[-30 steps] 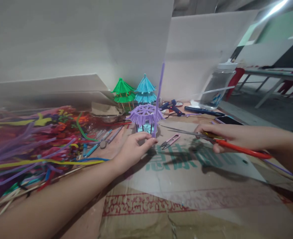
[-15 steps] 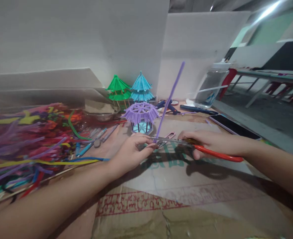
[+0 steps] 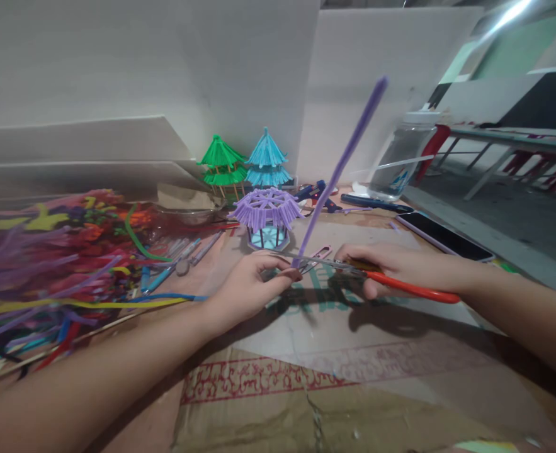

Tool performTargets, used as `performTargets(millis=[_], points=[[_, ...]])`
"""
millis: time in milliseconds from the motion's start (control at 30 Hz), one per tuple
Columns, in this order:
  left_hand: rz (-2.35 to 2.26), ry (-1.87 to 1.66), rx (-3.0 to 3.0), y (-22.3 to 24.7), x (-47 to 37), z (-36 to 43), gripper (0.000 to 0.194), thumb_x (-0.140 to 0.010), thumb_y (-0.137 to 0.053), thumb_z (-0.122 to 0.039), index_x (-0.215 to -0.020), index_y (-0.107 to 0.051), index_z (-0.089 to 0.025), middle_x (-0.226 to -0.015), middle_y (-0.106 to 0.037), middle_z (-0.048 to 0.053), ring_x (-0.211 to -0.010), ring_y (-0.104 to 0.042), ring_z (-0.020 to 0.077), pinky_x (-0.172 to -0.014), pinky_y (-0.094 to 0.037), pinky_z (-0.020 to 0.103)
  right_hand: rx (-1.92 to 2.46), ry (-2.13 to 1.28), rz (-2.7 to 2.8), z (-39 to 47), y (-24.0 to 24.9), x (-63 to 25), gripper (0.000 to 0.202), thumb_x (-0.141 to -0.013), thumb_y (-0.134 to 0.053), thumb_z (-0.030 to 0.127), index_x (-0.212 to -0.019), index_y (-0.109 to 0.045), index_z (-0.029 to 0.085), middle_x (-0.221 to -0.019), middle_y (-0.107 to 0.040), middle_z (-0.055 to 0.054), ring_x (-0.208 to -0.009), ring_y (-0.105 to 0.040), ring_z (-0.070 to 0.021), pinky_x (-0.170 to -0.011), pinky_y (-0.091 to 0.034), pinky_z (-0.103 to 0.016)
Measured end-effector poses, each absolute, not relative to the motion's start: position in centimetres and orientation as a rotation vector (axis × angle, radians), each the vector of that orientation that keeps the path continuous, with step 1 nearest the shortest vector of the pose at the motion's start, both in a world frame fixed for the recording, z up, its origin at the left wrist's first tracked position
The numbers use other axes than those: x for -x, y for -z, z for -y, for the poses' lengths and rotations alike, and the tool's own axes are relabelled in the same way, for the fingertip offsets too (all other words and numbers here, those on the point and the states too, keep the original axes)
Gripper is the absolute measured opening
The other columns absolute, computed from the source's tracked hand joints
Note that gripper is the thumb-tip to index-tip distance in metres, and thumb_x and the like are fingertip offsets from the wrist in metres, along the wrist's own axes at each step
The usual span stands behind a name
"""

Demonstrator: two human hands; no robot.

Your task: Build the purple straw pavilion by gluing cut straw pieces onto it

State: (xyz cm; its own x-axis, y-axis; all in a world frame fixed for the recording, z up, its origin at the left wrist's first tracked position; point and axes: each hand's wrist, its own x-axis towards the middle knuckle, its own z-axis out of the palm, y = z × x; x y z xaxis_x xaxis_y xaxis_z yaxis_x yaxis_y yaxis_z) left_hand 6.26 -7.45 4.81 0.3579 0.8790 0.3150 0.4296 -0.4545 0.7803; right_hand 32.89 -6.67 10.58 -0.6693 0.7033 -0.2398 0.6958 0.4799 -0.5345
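Observation:
My left hand pinches the lower end of a long purple pipe cleaner, which leans up and to the right. In my right hand is a pair of scissors with red handles, fingers wrapped round them. The blades point left and meet the pipe cleaner's low end, just above my left fingertips. Directly behind my left hand stands a small pavilion with a purple pipe-cleaner roof and a pale blue base. A pink-edged metal clip or tool lies beyond the blades, partly hidden.
Green and blue model pavilions stand at the back. Loose coloured pipe cleaners heap at left, beside several pens. A glue gun, a phone and a clear plastic jar sit at back right.
The pipe cleaner's upper end has swung up and to the right. Both hands stay almost in place, with the scissor blades still at its lower end. The whole view has shifted slightly.

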Motion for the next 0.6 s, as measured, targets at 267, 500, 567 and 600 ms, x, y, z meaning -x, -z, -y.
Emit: performTargets(millis=[267, 500, 567, 600], points=[[-1.118, -0.974, -2.054, -4.9, -6.14, 7.38, 0.011, -0.078, -0.065, -0.021, -0.074, -0.076, -0.02, -0.08, -0.076, 0.001, -0.08, -0.069, 0.018, -0.087, -0.053, 0.032, 1.297, -0.912, 2.699, 6.21, -10.02, -33.06, 0.044, -0.084, -0.061, 0.051, -0.12, -0.061, 0.024, -0.112, -0.067, -0.003, -0.093, -0.061, -0.0236, -0.075, -0.045, -0.031], [-1.154, -0.958, -2.073, -5.02, -6.19, 7.44, 0.01, -0.078, -0.066, -0.021, -0.076, -0.077, -0.021, -0.082, -0.077, 0.001, -0.082, -0.07, 0.0181, -0.09, -0.052, 0.033, 1.269, -0.91, 2.701, 6.16, -9.81, -33.37, 0.041, -0.084, -0.062, 0.049, -0.117, -0.062, 0.025, -0.105, -0.069, -0.002, -0.089, -0.062, -0.0226, -0.072, -0.046, -0.03], [-1.159, -0.959, -2.075, -4.99, -6.22, 7.44, 0.01, -0.078, -0.067, -0.021, -0.076, -0.077, -0.021, -0.082, -0.077, 0.001, -0.083, -0.07, 0.0182, -0.091, -0.051, 0.033, 1.285, -0.894, 2.692, 6.17, -9.83, -33.37, 0.044, -0.083, -0.063, 0.05, -0.119, -0.063, 0.025, -0.102, -0.069, -0.002, -0.086, -0.062, -0.0227, -0.07, -0.046, -0.03], [-1.157, -0.96, -2.076, -4.99, -6.22, 7.44, 0.01, -0.078, -0.067, -0.021, -0.076, -0.077, -0.021, -0.082, -0.077, 0.001, -0.083, -0.07, 0.0181, -0.091, -0.051, 0.032, 1.293, -0.891, 2.689, 6.14, -9.8, -33.37, 0.045, -0.082, -0.063, 0.051, -0.12, -0.062, 0.026, -0.101, -0.07, -0.002, -0.086, -0.062, -0.0232, -0.07, -0.046, -0.03]])
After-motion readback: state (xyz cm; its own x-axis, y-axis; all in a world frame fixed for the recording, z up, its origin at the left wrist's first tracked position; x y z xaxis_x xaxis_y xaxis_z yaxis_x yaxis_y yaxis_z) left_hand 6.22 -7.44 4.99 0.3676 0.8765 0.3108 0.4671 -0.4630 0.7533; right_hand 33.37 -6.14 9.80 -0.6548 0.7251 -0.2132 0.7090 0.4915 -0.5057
